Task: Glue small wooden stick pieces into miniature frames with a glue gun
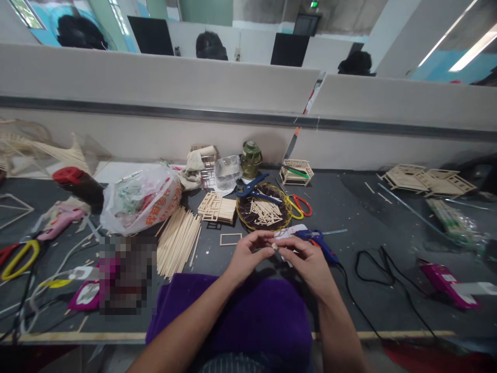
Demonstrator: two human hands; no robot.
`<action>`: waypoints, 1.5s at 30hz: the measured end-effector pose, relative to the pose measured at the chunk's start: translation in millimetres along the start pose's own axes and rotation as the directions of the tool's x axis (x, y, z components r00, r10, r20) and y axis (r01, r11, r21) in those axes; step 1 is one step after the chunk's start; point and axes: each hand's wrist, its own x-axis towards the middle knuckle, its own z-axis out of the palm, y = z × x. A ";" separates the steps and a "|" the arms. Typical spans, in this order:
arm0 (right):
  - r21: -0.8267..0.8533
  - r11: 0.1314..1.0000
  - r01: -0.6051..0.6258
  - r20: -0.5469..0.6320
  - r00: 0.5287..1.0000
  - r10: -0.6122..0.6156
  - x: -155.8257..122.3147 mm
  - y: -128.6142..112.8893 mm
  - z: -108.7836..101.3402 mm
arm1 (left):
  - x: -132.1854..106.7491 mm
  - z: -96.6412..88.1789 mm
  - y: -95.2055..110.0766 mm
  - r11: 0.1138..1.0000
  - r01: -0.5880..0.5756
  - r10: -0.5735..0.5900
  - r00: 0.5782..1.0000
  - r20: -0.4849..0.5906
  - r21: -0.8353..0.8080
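Note:
My left hand (250,254) and my right hand (305,257) meet over the front of the table, fingertips almost together. Both are closed in a pinch about a small pale piece (274,246), too small to name and partly covered by the fingers. Just beyond them lies a round tray (241,220) of short wooden sticks (267,211), with blue-handled cutters (254,189) across its rim. A small wooden stick frame (231,239) lies left of my left hand. Close to my right hand is a blue glue gun (321,243). Purple cloth (233,305) lies under my forearms.
Long wooden sticks (178,241), stacked stick frames (216,207) and a plastic bag (142,199) are on the left. Red-and-yellow scissors (301,205) lie behind the hands. A black cable (382,269) and a magenta packet (446,285) are at right. A partition (174,77) stands behind.

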 end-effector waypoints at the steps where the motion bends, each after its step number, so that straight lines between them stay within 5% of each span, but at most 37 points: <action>1: 0.006 1.000 0.000 -0.001 1.000 0.000 0.2 -1.4 1.6 | -0.8 -0.6 0.6 0.999 0.027 -0.028 1.000 -0.006 -0.047; 6: 0.003 1.000 0.019 0.007 1.000 -0.019 1.0 -6.0 8.6 | -3.3 -3.2 3.3 0.989 0.098 -0.104 0.994 -0.044 -0.114; 15: -0.146 0.984 0.105 -0.008 0.994 -0.108 -0.3 -5.2 17.3 | -5.3 -8.3 6.2 0.995 0.046 -0.057 0.991 -0.124 -0.089; 27: -0.493 0.817 0.300 0.044 0.946 -0.321 -7.0 -16.3 31.2 | -7.1 -7.6 19.4 0.997 -0.075 0.079 0.958 -0.275 0.024; 39: -0.478 0.793 0.379 0.079 0.917 -0.391 -12.1 -28.0 30.6 | -8.1 -9.2 19.5 0.994 -0.102 0.088 0.952 -0.293 -0.034; 45: -0.366 0.878 0.308 -0.079 0.930 -0.359 -11.9 -32.4 32.7 | -9.5 -8.9 21.2 0.989 -0.049 0.004 0.953 -0.304 -0.140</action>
